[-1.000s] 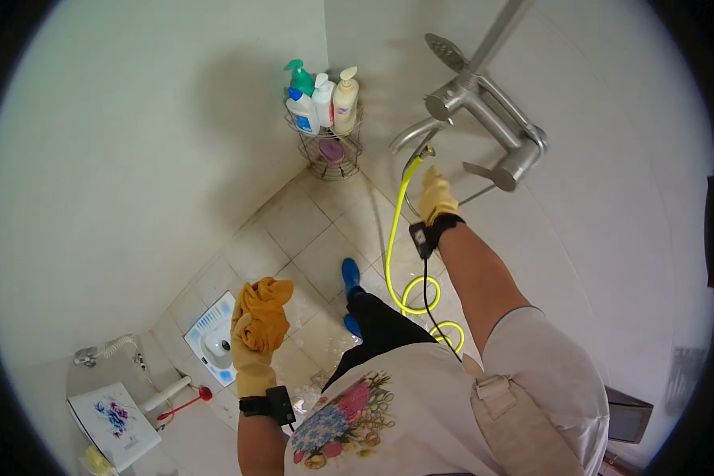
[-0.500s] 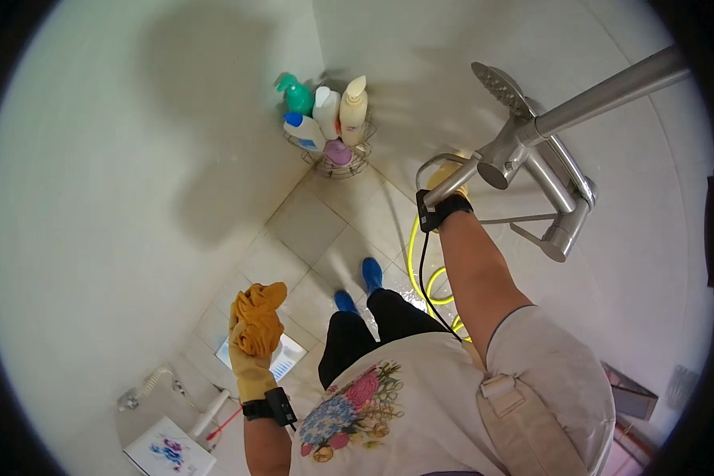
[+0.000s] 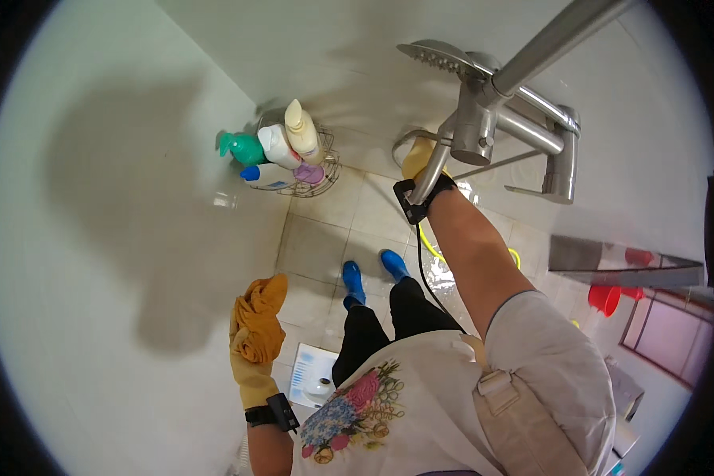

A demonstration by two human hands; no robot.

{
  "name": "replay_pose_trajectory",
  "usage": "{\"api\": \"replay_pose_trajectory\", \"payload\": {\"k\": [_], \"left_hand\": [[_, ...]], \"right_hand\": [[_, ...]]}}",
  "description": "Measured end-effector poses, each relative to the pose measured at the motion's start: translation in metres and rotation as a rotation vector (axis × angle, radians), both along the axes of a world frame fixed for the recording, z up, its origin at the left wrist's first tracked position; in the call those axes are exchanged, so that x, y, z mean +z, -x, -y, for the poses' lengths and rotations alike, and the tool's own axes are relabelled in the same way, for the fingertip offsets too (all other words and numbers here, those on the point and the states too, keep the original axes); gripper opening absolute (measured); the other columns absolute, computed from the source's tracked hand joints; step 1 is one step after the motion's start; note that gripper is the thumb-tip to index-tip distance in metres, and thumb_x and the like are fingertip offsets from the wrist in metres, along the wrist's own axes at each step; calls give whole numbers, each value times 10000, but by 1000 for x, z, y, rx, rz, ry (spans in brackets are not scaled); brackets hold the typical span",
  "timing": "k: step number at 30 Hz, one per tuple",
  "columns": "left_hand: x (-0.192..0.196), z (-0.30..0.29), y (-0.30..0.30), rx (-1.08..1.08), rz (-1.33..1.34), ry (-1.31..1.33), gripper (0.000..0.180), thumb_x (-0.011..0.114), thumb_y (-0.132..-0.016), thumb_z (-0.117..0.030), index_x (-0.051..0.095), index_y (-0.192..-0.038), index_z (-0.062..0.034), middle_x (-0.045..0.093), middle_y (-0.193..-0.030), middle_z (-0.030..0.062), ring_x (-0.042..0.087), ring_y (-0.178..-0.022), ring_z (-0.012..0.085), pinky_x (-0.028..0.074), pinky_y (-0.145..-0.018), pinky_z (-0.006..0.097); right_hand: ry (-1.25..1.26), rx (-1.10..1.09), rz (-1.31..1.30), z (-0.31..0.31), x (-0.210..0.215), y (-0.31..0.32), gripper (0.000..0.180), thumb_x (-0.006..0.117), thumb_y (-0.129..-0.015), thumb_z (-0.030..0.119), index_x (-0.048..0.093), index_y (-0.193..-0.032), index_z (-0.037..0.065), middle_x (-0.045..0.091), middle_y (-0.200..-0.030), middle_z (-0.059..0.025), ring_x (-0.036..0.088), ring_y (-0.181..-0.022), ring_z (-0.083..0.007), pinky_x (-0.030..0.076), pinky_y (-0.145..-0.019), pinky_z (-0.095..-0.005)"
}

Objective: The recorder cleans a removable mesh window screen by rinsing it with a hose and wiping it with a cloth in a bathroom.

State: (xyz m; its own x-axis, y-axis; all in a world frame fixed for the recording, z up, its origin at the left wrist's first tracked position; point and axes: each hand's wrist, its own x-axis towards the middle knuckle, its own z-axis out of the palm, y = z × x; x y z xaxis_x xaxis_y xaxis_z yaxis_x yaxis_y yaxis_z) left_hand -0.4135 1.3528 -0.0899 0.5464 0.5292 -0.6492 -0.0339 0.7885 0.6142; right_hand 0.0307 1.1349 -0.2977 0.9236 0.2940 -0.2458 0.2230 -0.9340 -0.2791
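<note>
My left hand [image 3: 240, 349], in a yellow rubber glove, is closed around a bunched orange cloth [image 3: 262, 317] at the left, well out from the pale wall. My right arm stretches forward beneath the metal shower fixture [image 3: 476, 127]. At its end my right hand [image 3: 415, 161], also in a yellow glove, is partly covered by a metal pipe and hose. Its fingers are hidden, so what they touch does not show. A round shower head [image 3: 436, 54] hangs above that hand.
A wire corner basket [image 3: 325, 178] holds several bottles, among them a green pump bottle [image 3: 244, 148]. My blue boots [image 3: 353, 282] stand on wet tiles [image 3: 313, 242]. Behind them lies a white squat toilet [image 3: 305, 373]. A yellow hose [image 3: 430, 246], a grey-edged shelf [image 3: 627, 271] and a red bucket [image 3: 604, 300] are at the right.
My view has turned right, so the corner basket sits farther left and the shelf and red bucket now show. The cloth stays in my left hand; my right hand remains behind the pipe.
</note>
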Motion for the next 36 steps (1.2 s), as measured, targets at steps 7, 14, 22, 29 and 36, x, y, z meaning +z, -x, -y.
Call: {"api": "replay_pose_trajectory", "payload": {"k": [7, 14, 22, 29, 36], "left_hand": [[-1, -33, 1, -118, -73, -61, 638, 566, -918, -80, 414, -1537, -81, 473, -1528, 149, 529, -1332, 378, 533, -988, 578], [-1, -30, 8, -149, -89, -25, 644, 621, -903, -115, 451, -1524, -104, 514, -1500, 125, 546, -1322, 337, 535, -1000, 520], [-3, -3, 5, -54, -31, -6, 696, 614, -894, -101, 392, -1552, -78, 468, -1536, 149, 551, -1312, 358, 568, -935, 550], [-3, 19, 19, 72, -14, -63, 713, 625, -874, -83, 378, -1539, -9, 482, -1512, 190, 551, -1317, 378, 565, -972, 536], [-23, 27, 48, 125, -22, -94, 681, 615, -899, -86, 390, -1539, -22, 458, -1540, 172, 518, -1357, 355, 500, -1070, 509]], "right_hand": [[4, -51, -24, 6, 2, -2, 368, 452, -1031, 366, 656, -1196, 109, 672, -1103, -127, 646, -1000, -296, 516, -876, -409], [-58, 35, -2, 36, 34, 15, 376, 428, -1040, 361, 657, -1213, 118, 685, -1160, -132, 659, -1070, -297, 527, -883, -405], [-19, 112, -40, 42, 22, 3, 372, 432, -1040, 361, 658, -1216, 125, 692, -1156, -130, 668, -1069, -297, 533, -878, -409], [-4, 189, -71, 69, 20, -3, 368, 435, -1040, 362, 659, -1219, 130, 699, -1153, -128, 675, -1068, -298, 539, -873, -413], [6, 243, -109, 93, 19, -22, 365, 439, -1040, 363, 660, -1222, 136, 705, -1150, -126, 683, -1067, -298, 545, -868, -416]]}}
